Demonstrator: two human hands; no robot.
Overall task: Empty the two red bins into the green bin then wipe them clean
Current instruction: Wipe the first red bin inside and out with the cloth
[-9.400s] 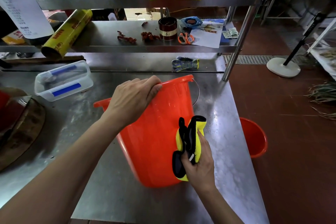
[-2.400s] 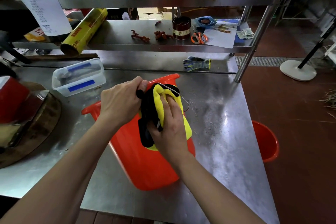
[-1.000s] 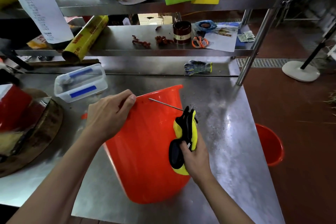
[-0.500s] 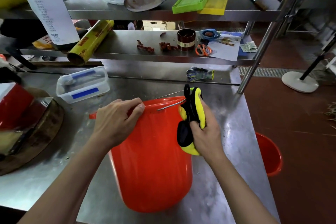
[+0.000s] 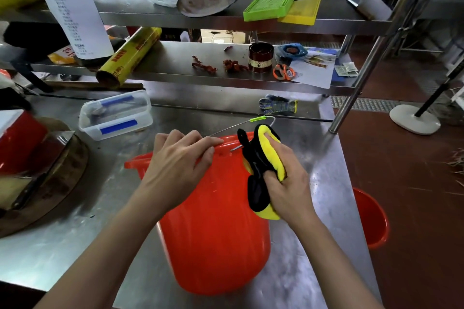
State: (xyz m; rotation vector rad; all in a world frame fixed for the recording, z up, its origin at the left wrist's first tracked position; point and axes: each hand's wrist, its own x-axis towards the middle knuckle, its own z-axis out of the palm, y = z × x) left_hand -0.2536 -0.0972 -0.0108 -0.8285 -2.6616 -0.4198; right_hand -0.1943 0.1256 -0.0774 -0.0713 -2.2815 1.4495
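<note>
Large red-orange plastic bucket (image 5: 216, 221) lies tipped on its side on the stainless steel worktable (image 5: 324, 183), mouth facing away, base toward the person. Left hand (image 5: 175, 165) curls its fingers over the upper rim — probably to keep the bucket from rolling under wiping pressure. Right hand (image 5: 286, 183) is clenched around a folded yellow-and-black microfibre cloth (image 5: 266, 165), pressed to the rim near the socket of the thin wire bail handle (image 5: 241, 125), which hangs free beyond the mouth. Judged step: wiping rim and outer wall. Second red plastic bin (image 5: 371, 218) stands on the floor just off the table's right edge, apparently awaiting its turn. Green bin not in view.
</note>
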